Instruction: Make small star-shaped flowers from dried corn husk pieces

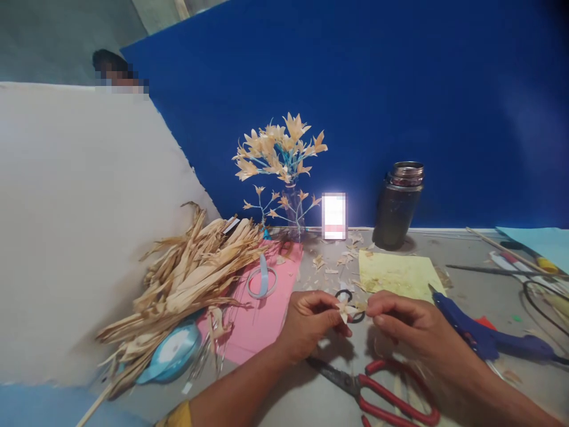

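Between the thumb and fingers of my left hand (309,326) is a small cream flower (344,311) that looks made of dried corn husk, its pointed petals spread. My right hand (411,326) is closed in a pinch just to the right, with a small pale husk piece (360,306) at its fingertips. Whether that piece is joined to the flower I cannot tell. Behind the fingers show the black loops of a small pair of scissors (344,295). Below my hands lie red-handled scissors (395,394), partly covered by my right wrist.
Dried corn husks (191,267) and a blue ribbon roll (173,353) lie left, beside pink paper (249,332) with a tape ring (261,281). Husk flowers (280,145) stand in a bottle behind. An uncapped dark flask (398,207), yellow paper (400,273) and a blue glue gun (471,326) are right.
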`<act>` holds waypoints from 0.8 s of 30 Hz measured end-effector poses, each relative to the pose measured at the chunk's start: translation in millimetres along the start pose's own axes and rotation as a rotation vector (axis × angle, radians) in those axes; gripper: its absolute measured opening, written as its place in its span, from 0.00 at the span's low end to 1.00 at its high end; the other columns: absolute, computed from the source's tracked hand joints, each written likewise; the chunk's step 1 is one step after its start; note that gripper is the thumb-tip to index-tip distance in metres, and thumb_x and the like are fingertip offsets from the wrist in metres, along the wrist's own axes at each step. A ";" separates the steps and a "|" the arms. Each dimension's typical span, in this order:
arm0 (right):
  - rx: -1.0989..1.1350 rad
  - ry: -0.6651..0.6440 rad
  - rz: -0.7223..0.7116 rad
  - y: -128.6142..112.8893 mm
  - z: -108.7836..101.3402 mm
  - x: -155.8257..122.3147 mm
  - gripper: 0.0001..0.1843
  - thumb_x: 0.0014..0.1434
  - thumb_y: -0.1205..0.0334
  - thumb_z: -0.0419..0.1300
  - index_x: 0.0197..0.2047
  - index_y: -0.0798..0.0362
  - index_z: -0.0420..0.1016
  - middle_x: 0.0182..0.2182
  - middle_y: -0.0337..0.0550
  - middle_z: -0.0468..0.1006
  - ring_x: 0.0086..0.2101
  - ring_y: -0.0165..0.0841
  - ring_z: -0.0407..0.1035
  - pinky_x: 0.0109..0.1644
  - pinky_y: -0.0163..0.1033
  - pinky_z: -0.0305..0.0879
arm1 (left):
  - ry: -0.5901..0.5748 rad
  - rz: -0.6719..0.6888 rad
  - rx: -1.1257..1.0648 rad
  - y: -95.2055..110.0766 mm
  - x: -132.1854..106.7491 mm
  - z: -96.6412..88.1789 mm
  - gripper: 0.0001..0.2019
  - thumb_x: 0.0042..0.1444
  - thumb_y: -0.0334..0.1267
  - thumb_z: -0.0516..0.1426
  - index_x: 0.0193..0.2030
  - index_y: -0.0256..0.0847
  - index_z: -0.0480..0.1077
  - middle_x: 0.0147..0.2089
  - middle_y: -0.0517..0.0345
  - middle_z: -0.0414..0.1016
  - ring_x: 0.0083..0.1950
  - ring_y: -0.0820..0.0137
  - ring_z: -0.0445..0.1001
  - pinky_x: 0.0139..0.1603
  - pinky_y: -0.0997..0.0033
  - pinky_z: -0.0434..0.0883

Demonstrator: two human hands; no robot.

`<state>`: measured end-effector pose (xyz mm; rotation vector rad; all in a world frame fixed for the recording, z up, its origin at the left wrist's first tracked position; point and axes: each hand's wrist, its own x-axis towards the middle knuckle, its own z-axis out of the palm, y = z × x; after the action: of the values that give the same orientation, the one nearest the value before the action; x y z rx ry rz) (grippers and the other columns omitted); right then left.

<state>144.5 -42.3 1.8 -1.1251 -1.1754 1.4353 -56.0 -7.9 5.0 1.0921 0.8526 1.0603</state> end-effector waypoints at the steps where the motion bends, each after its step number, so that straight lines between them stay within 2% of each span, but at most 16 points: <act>1: -0.042 0.023 -0.019 0.1 -0.1 0.2 0.10 0.56 0.53 0.69 0.34 0.52 0.80 0.29 0.38 0.76 0.26 0.30 0.68 0.29 0.35 0.67 | -0.003 -0.015 -0.031 -0.7 0.8 0.5 0.16 0.39 0.43 0.73 0.25 0.34 0.76 0.24 0.51 0.80 0.21 0.67 0.78 0.24 0.72 0.73; 7: -0.399 0.162 -0.268 -7.5 4.2 -2.9 0.08 0.58 0.55 0.65 0.32 0.49 0.81 0.30 0.40 0.81 0.31 0.36 0.73 0.35 0.38 0.69 | -0.035 -0.159 -0.151 -7.5 5.8 3.7 0.22 0.35 0.45 0.75 0.25 0.35 0.70 0.26 0.48 0.81 0.20 0.65 0.78 0.21 0.70 0.73; 13: -0.579 0.199 -0.500 -8.7 6.6 -6.7 0.09 0.62 0.59 0.60 0.32 0.47 0.80 0.33 0.40 0.83 0.35 0.37 0.77 0.42 0.37 0.72 | -0.069 -0.232 -0.219 -17.6 8.4 2.8 0.21 0.36 0.45 0.75 0.29 0.32 0.74 0.26 0.50 0.81 0.20 0.67 0.77 0.20 0.73 0.71; 16: -0.647 0.204 -0.518 -4.1 2.2 -5.4 0.11 0.64 0.57 0.58 0.33 0.46 0.80 0.35 0.42 0.84 0.36 0.38 0.78 0.43 0.38 0.73 | -0.069 -0.233 -0.288 -22.6 11.4 -0.4 0.21 0.37 0.45 0.74 0.30 0.33 0.73 0.24 0.53 0.79 0.18 0.71 0.74 0.19 0.75 0.69; 20: -0.699 0.241 -0.475 0.9 -5.9 -2.5 0.12 0.62 0.52 0.59 0.34 0.46 0.82 0.37 0.45 0.86 0.36 0.42 0.80 0.41 0.39 0.75 | -0.053 -0.232 -0.355 -25.6 17.4 -7.4 0.21 0.40 0.45 0.74 0.31 0.33 0.72 0.23 0.58 0.77 0.17 0.76 0.71 0.18 0.79 0.66; 24: -0.683 0.369 -0.476 0.2 -9.5 -1.6 0.13 0.58 0.48 0.61 0.32 0.45 0.83 0.33 0.43 0.86 0.31 0.42 0.80 0.36 0.40 0.76 | -0.030 -0.257 -0.393 -24.4 20.5 -12.9 0.21 0.40 0.45 0.74 0.32 0.31 0.74 0.23 0.58 0.75 0.18 0.79 0.71 0.20 0.82 0.66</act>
<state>154.1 -42.6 0.6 -1.3608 -1.5684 0.4334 -56.3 12.5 -22.6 0.6475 0.7009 0.9420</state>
